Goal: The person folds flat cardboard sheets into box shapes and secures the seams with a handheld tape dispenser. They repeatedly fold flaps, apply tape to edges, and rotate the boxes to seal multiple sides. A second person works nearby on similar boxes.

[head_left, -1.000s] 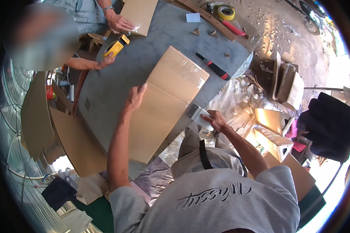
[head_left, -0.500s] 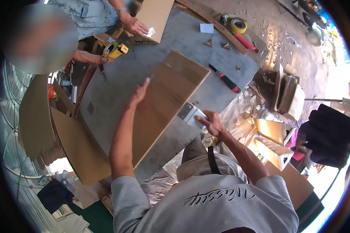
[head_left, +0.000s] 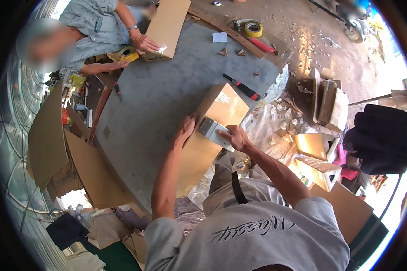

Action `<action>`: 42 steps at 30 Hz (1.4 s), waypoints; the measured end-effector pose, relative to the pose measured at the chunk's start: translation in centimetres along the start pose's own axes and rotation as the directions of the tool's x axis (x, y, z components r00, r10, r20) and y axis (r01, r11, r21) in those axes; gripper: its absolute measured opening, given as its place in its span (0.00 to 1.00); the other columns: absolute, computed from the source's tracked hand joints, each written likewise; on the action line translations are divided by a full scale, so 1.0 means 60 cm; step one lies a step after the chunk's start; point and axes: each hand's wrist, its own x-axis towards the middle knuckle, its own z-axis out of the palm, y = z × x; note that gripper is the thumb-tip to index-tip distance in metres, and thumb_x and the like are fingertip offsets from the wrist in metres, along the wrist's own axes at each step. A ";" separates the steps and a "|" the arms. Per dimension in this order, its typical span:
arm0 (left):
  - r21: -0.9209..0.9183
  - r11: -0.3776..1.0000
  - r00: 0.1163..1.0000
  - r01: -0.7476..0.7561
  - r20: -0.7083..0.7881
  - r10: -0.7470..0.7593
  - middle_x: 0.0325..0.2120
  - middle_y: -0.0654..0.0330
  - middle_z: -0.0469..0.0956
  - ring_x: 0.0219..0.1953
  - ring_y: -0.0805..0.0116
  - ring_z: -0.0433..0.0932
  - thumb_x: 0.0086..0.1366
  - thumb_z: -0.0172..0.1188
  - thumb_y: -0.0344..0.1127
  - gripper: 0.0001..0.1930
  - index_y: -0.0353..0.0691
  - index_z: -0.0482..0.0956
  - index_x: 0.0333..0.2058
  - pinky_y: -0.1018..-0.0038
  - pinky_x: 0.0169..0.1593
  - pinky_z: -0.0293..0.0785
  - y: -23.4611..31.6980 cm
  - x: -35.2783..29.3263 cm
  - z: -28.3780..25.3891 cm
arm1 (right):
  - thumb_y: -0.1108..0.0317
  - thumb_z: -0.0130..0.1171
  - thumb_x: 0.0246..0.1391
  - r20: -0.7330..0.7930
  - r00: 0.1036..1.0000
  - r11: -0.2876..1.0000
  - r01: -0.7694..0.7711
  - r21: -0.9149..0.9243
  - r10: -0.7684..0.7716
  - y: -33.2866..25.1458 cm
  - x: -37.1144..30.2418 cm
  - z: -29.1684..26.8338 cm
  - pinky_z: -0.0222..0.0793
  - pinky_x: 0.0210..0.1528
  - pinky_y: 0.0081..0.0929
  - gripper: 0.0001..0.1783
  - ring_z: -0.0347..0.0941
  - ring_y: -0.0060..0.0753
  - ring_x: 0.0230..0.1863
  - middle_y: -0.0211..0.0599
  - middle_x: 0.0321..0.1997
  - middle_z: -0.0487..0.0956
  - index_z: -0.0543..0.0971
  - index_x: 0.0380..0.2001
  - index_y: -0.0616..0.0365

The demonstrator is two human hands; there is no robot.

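Pressing flat on the brown cardboard sheet (head_left: 212, 135), the person's left hand (head_left: 185, 131) lies with fingers stretched open and gripping nothing, at about 9 o'clock of the sheet's middle. The right hand (head_left: 234, 137) is curled around a grey metal plate (head_left: 211, 130) (bent, bracket-like, though its exact form is hard to tell), which it holds down on the sheet just beside the left hand, at its 3 o'clock. The sheet lies slantwise on the grey round table (head_left: 158, 95), its lower end hanging past the table's edge toward 6 o'clock, over the person's lap.

At 1 o'clock of the sheet, close by its far corner, a red-and-black knife (head_left: 242, 87) rests on the table. Farther off at 12 o'clock lie a yellow tape roll (head_left: 253, 30) and a red-handled tool (head_left: 262, 45). At 11 o'clock, across the table, another person's hand (head_left: 144, 44) rests on a second cardboard piece (head_left: 169, 25). Cardboard scraps (head_left: 280, 122) litter the floor at 3 o'clock.
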 end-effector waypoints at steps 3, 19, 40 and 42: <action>-0.206 0.978 0.999 -0.024 0.030 0.031 0.44 0.43 0.84 0.44 0.52 0.82 0.78 0.46 0.50 0.25 0.31 0.80 0.50 0.60 0.49 0.75 -0.009 -0.036 0.011 | 0.38 0.60 0.59 -0.024 0.996 0.995 0.082 0.048 -0.081 0.006 0.006 0.004 0.73 0.42 0.46 0.36 0.82 0.56 0.38 0.59 0.33 0.84 0.84 0.38 0.69; 0.398 0.916 0.968 -0.060 -0.201 0.150 0.44 0.36 0.82 0.46 0.33 0.81 0.79 0.46 0.48 0.23 0.36 0.77 0.58 0.49 0.47 0.78 0.101 -0.101 0.045 | 0.31 0.57 0.58 0.023 0.970 0.958 -0.236 -0.164 0.243 0.236 -0.176 -0.033 0.70 0.45 0.53 0.39 0.79 0.61 0.41 0.60 0.34 0.82 0.80 0.32 0.66; 0.460 0.881 0.984 0.115 -0.171 -0.040 0.33 0.37 0.82 0.38 0.43 0.82 0.77 0.43 0.66 0.39 0.26 0.82 0.39 0.55 0.44 0.74 0.092 0.006 -0.130 | 0.32 0.57 0.59 0.126 0.988 0.994 -0.100 0.035 0.095 0.158 -0.054 -0.010 0.70 0.44 0.44 0.39 0.78 0.47 0.38 0.52 0.34 0.82 0.82 0.41 0.67; 0.442 0.886 0.986 0.139 -0.148 -0.081 0.32 0.38 0.82 0.37 0.44 0.82 0.77 0.42 0.66 0.40 0.26 0.82 0.38 0.55 0.43 0.74 0.054 0.037 -0.160 | 0.30 0.55 0.60 0.134 0.989 0.997 -0.065 0.047 0.058 0.118 -0.045 -0.017 0.71 0.46 0.47 0.40 0.79 0.53 0.40 0.55 0.35 0.83 0.82 0.42 0.65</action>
